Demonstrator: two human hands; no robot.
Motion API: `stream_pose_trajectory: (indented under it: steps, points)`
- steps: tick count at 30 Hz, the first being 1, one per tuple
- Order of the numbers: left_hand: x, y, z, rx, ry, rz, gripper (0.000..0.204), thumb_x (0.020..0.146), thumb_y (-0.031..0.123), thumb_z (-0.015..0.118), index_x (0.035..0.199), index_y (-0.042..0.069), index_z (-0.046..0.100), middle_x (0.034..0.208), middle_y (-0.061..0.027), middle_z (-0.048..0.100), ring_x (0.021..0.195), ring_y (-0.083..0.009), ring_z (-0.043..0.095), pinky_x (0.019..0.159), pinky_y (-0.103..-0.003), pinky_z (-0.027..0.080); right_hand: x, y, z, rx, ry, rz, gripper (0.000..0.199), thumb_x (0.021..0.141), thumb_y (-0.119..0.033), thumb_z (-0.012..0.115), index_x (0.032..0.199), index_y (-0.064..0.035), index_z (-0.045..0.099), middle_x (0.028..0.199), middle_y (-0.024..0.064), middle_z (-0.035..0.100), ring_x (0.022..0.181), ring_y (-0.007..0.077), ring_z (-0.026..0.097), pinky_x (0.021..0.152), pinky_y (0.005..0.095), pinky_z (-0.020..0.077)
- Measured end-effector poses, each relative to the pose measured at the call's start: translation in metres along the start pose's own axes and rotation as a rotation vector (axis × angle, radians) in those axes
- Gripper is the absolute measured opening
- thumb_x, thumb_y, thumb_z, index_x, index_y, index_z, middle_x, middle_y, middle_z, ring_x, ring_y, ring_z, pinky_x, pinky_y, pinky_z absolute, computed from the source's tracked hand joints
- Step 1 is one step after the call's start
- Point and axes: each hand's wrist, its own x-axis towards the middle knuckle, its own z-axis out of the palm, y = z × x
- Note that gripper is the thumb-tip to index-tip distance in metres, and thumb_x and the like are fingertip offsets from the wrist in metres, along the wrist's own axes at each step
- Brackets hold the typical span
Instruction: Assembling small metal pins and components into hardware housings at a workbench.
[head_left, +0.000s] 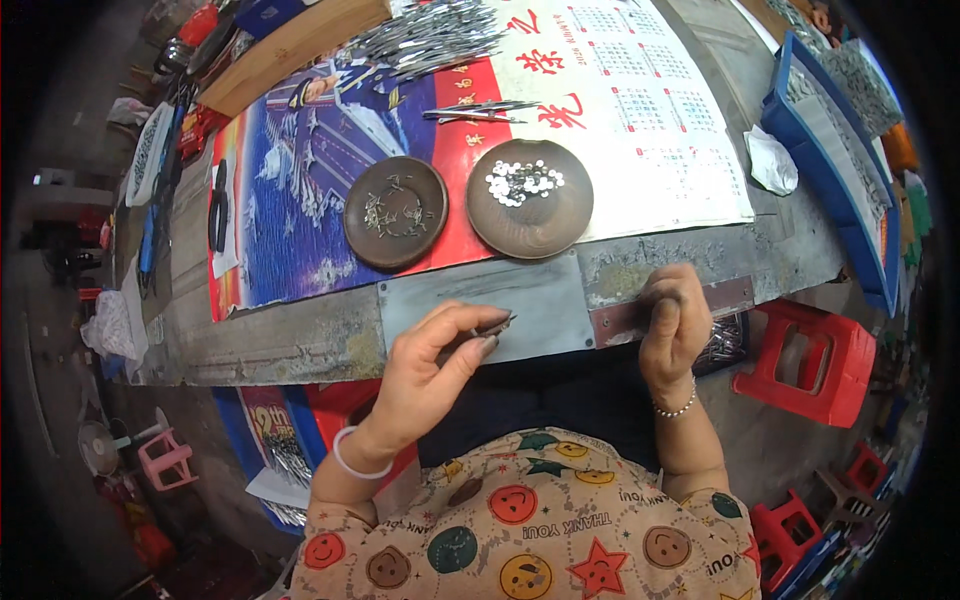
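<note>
My left hand [425,365] is over the near edge of a grey metal plate [545,300], thumb and fingers pinching a small thin dark metal piece [497,326]. To the right, my right hand [675,325] is closed by the table's front edge; whatever its curled fingers may hold is hidden. Beyond the plate stand two round brown dishes. The left dish [368,245] holds many tiny thin metal pins [397,212]. In the right dish [540,235] lie small shiny round discs [520,182]. Several slim tweezer-like metal pieces [480,111] rest behind it.
A printed calendar sheet [640,180] covers much of the worktable. On its far part lies a heap of slim metal pieces [430,38] beside a wooden box [290,55]. Black-handled pliers [218,207] lie left. Rightward are crumpled paper [770,163], a blue tray [885,255] and a red stool [850,370].
</note>
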Motion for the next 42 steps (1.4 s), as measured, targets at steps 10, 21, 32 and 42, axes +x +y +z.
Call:
stream_pose_trajectory:
  steps: [10,21,32,42]
  points:
    - [0.06,-0.004,0.009,0.668,-0.129,0.348,0.02,0.077,-0.002,0.06,0.097,0.002,0.061,0.084,-0.0131,0.051,0.073,-0.0284,0.058,0.06,-0.035,0.046,-0.004,0.004,0.003,-0.086,-0.027,-0.117,0.032,0.093,-0.027,0.049,0.075,-0.0014,0.051,0.072,0.0121,0.053,0.057,0.0241,0.052,0.049,0.0314,0.0418]
    - [0.053,-0.006,-0.027,0.902,-0.335,0.354,0.029,0.075,0.003,0.058,0.104,0.004,0.06,0.082,-0.0108,0.046,0.069,-0.0259,0.056,0.056,-0.036,0.046,-0.033,-0.005,-0.028,-0.02,-0.168,-0.153,0.022,0.083,-0.023,0.058,0.077,-0.0022,0.052,0.073,0.011,0.054,0.056,0.026,0.052,0.049,0.0337,0.0416]
    - [0.048,0.007,-0.006,0.89,-0.266,0.361,0.031,0.074,0.0,0.055,0.105,0.004,0.058,0.083,-0.0118,0.047,0.07,-0.0277,0.058,0.056,-0.038,0.046,-0.115,0.065,-0.053,-0.158,-0.459,0.535,0.028,0.084,-0.015,0.058,0.107,0.0017,0.058,0.107,0.023,0.056,0.097,0.0419,0.052,0.084,0.0431,0.0414]
    - [0.049,-0.003,-0.019,0.95,-0.349,0.376,0.029,0.077,0.006,0.055,0.106,0.004,0.057,0.084,-0.0114,0.048,0.073,-0.0273,0.058,0.058,-0.038,0.047,-0.118,0.05,-0.07,-0.219,-0.646,0.47,0.046,0.084,-0.025,0.058,0.119,0.0031,0.047,0.105,0.0249,0.055,0.095,0.0424,0.052,0.083,0.0451,0.0417]
